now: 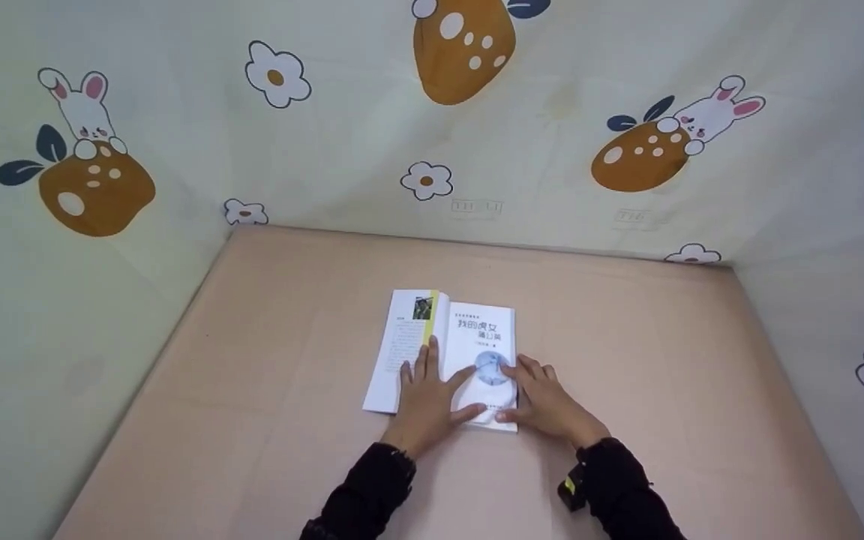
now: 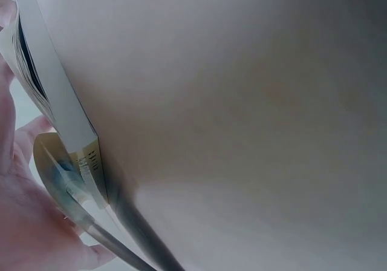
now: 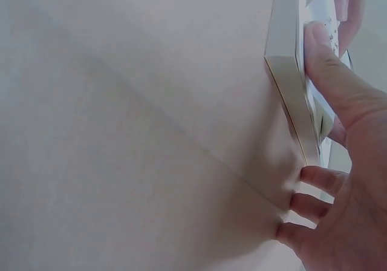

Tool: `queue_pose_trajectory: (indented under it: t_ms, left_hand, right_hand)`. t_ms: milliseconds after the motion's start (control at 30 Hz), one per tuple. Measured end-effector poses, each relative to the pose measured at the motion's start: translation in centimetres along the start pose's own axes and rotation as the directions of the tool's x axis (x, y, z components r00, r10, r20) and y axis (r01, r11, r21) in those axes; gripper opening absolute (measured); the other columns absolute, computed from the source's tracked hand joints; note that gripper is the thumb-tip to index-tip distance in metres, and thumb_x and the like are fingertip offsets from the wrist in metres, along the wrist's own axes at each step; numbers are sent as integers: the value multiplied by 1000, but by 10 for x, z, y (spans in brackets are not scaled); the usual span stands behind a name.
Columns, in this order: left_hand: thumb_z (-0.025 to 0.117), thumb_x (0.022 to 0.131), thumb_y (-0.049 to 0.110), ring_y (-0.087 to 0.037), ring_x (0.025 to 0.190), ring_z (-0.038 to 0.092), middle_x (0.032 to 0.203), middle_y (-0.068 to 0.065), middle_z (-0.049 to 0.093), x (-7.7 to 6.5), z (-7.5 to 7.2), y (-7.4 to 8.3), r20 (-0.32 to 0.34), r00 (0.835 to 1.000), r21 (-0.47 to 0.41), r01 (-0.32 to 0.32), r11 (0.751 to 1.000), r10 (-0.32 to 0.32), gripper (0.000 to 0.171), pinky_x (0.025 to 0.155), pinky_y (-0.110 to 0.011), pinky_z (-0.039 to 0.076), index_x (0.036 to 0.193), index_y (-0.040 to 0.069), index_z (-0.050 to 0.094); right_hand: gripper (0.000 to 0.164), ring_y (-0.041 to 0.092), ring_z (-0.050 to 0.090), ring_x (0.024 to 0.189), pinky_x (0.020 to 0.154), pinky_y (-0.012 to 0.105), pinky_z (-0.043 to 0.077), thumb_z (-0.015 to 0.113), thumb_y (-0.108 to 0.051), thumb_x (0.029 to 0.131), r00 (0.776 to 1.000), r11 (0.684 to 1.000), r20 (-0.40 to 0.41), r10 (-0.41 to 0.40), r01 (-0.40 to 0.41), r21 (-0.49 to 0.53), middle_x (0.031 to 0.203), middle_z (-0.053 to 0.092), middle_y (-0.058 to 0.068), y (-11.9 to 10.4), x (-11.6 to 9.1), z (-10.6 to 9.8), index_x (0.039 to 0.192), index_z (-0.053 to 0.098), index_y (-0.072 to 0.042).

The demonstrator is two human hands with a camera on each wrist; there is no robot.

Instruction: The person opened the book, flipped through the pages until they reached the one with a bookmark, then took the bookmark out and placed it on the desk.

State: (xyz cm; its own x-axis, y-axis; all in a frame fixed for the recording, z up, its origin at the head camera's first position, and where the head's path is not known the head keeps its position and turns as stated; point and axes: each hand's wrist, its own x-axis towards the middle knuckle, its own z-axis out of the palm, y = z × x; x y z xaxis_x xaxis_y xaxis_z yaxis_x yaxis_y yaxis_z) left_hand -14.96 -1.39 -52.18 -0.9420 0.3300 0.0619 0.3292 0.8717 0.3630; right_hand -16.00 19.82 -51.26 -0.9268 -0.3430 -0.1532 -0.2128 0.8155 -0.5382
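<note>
With the book (image 1: 505, 328) open on the table (image 1: 282, 345), left hand (image 1: 426, 403) spread across its fold and right hand (image 1: 548, 403) fingers apart at its right edge, a dragging thumb may crease the page (image 1: 463, 356), or slack pressure may let the cover (image 1: 392, 352) swing closed.

The left sleeve (image 1: 364, 484) and right sleeve (image 1: 622, 480) were black, rumpled; a black piece (image 1: 568, 495) marked yellow-green showed near the latter.

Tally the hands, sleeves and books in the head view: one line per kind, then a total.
Left hand and right hand: 2 hands
Left sleeve and right sleeve: 2 sleeves
Open book: 1 book
Total: 5
</note>
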Motion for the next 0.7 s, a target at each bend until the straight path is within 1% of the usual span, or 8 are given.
queue_pose_trajectory:
  t_ms: [67,200,333,433,567,700]
  left_hand:
    - [48,81,69,-47,139,13,151,-30,10,0,-1,0,8,1000,-3,0,1000,0,67,105,-67,16,135,30,49]
    - [49,74,76,-47,139,12,151,-32,9,-1,-2,-2,27,1000,-6,-12,1000,12,77,105,-67,15,137,32,47]
    - [56,66,78,-47,139,12,151,-32,9,-2,0,-5,22,999,6,-26,1000,26,85,105,-67,17,137,31,47]
    - [60,64,77,-46,139,12,151,-31,9,-3,1,-6,24,999,19,-36,999,36,87,104,-67,17,137,31,47]
    - [62,64,74,-48,139,10,151,-32,8,-4,1,-5,37,999,20,-39,999,38,86,104,-67,16,136,29,49]
    - [60,71,69,-48,139,11,150,-32,10,-2,0,-2,24,999,7,-30,1000,30,75,105,-67,16,132,26,54]
  right_hand:
    - [81,42,33,123,99,54,38,73,-45,74,1000,1000,-12,2,-2,4,147,27,26,-1,1,0,139,43,-8]
    - [76,40,32,125,100,53,37,71,-44,76,1000,1000,-9,19,-19,14,148,26,23,-2,1,1,139,43,-10]
    - [73,41,33,122,99,54,36,72,-42,76,999,1000,-43,-6,7,29,146,30,24,-2,1,3,136,46,-9]
    - [72,42,35,118,97,54,37,72,-41,75,997,999,-71,-26,27,22,143,33,26,-1,1,5,133,48,-6]
    - [70,42,36,117,96,52,37,70,-40,77,996,1000,-81,-28,28,-6,141,35,27,-3,1,8,132,47,-3]
    - [67,42,34,118,98,53,36,67,-41,81,995,1000,-96,-17,17,0,140,35,27,-5,2,9,130,47,0]
